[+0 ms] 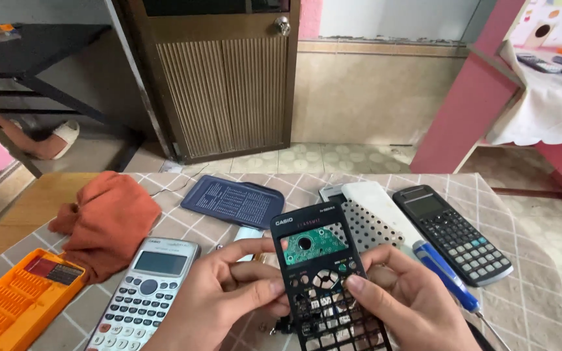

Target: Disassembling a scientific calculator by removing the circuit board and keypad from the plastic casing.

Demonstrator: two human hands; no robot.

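Both my hands hold a black calculator front shell (323, 276) upright over the table. Its key holes are empty and a green circuit board shows through the display window. My left hand (219, 299) grips its left edge, thumb on the front. My right hand (401, 302) grips the right edge with the thumb pressing near the middle. A silver-grey calculator (146, 289) lies just left of my left hand. Behind the shell lie a white keypad sheet and back cover (375, 214). A blue-handled screwdriver (447, 276) rests beside my right hand.
A black scientific calculator (453, 234) lies at the right. A dark slide cover (234, 201) lies at the centre back, an orange cloth (108, 218) at the left, an orange bit tray (17, 302) at the lower left. A checked tablecloth (528, 292) covers the table. A door and pink furniture stand behind.
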